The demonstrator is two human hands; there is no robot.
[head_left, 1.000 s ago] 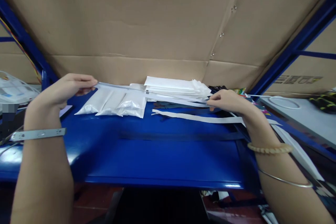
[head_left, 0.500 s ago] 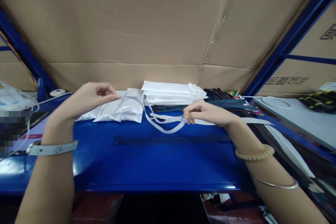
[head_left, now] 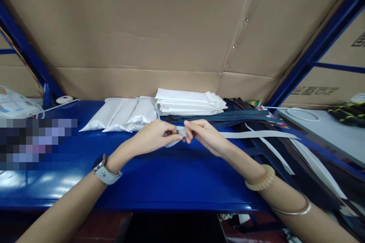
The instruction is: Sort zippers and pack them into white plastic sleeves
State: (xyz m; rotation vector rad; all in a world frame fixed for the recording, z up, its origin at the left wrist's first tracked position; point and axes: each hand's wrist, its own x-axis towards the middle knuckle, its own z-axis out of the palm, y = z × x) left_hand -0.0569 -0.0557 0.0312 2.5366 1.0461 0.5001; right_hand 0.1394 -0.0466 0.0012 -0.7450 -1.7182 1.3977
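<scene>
Pinching strip point(head_left: 181, 131) between nearly closed fingertips of left hand point(head_left: 154, 135) and right hand point(head_left: 209, 136) — with loop showing just below left fingers, over blue table point(head_left: 176, 182).

Looks forward and down from the wearer's head, within arm's reach of the bare left hand point(head_left: 155, 134) and bare right hand point(head_left: 209, 136), over a glossy blue flat tabletop point(head_left: 176, 182) towards a tall tan cardboard panel point(head_left: 142, 26).
</scene>
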